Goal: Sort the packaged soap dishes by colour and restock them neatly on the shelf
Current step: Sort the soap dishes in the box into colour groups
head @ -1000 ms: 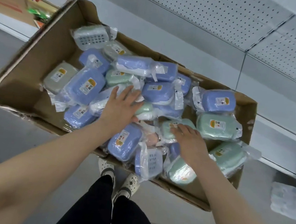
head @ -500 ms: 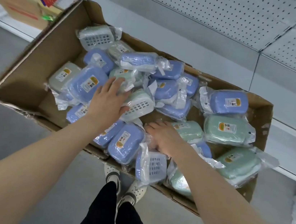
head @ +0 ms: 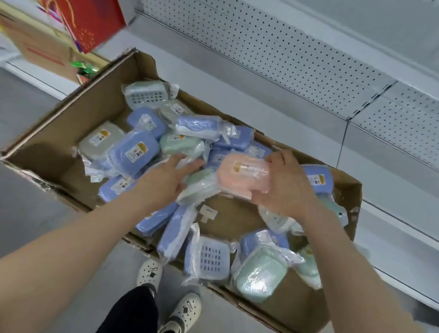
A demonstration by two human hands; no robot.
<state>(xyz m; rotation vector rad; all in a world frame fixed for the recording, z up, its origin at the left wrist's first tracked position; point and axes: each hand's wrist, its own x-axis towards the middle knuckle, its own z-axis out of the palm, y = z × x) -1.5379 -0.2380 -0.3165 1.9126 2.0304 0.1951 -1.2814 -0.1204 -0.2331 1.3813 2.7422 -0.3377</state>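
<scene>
One pink soap dish (head: pixel 242 175) (bagged) at centre of frame, gripped by R hand (head: pixel 288 189) above cardboard box (head: pixel 59 123), L hand (head: pixel 166 177) flat, fingers straight on green dish (head: pixel 200 184) just left of it.

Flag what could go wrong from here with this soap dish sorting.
1. The right hand grips the pink soap dish through glossy wrap, so it might slip and drop into the cardboard box.
2. The blue grid dish and green dish lean on the box's low near edge and could slide out onto the floor.
</scene>
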